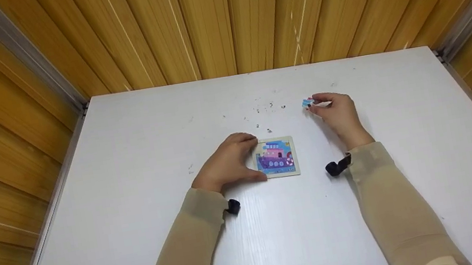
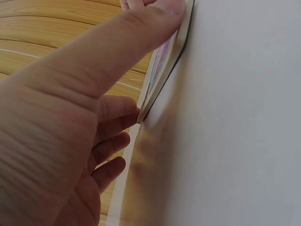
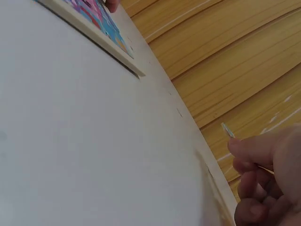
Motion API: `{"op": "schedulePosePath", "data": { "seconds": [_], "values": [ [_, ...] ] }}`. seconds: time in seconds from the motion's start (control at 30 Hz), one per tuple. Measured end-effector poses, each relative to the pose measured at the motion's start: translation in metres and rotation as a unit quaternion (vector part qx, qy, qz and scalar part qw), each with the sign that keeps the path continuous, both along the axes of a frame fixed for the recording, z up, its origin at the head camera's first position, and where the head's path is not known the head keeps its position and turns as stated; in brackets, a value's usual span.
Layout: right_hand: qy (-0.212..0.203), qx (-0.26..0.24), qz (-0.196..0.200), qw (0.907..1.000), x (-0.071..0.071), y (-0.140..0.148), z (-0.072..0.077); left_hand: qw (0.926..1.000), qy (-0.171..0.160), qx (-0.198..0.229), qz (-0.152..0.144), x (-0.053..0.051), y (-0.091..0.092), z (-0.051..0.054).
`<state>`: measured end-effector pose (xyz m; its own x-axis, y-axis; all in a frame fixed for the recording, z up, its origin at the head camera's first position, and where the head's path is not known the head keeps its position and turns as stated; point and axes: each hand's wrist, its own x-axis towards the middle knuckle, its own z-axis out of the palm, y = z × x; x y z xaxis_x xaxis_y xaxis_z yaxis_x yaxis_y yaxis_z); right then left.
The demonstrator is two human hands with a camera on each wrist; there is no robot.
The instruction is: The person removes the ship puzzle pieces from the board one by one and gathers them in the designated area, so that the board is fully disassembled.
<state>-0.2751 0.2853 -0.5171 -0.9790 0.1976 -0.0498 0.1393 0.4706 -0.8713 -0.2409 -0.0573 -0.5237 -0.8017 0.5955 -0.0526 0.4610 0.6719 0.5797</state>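
A small square jigsaw puzzle point(image 1: 274, 157) with a pink and purple boat picture lies flat on the table in a pale frame. My left hand point(image 1: 232, 162) grips its left side, thumb on the near edge and fingers at the far left corner. A pale patch shows at the picture's upper left. Up and to the right, my right hand point(image 1: 339, 116) pinches a small blue puzzle piece point(image 1: 307, 103) between thumb and fingertips, above the table. In the right wrist view that piece point(image 3: 227, 130) appears edge-on, apart from the puzzle frame point(image 3: 101, 40).
The white table point(image 1: 139, 244) reaches back to a wood-panelled wall point(image 1: 208, 22). Several small dark specks or marks point(image 1: 271, 105) lie beyond the puzzle. A black camera mount sits on each wrist, the right one point(image 1: 334, 168) hanging inward.
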Motion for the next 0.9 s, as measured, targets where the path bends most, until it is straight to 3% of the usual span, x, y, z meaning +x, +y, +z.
{"op": "schedulePosePath", "data": {
  "seconds": [0.37, 0.53, 0.9],
  "values": [
    [0.01, 0.09, -0.009, 0.9959, 0.001, 0.019, -0.004, 0.9999, 0.013, -0.006, -0.001, 0.001, 0.0, -0.001],
    [-0.017, 0.091, 0.007, 0.9957, 0.003, 0.021, -0.003, 0.9998, 0.02, -0.005, -0.004, 0.001, 0.0, 0.0],
    [0.011, 0.125, 0.029, 0.9917, 0.002, 0.027, -0.008, 0.9996, 0.026, -0.002, -0.012, 0.001, 0.001, 0.0]
  ]
}}
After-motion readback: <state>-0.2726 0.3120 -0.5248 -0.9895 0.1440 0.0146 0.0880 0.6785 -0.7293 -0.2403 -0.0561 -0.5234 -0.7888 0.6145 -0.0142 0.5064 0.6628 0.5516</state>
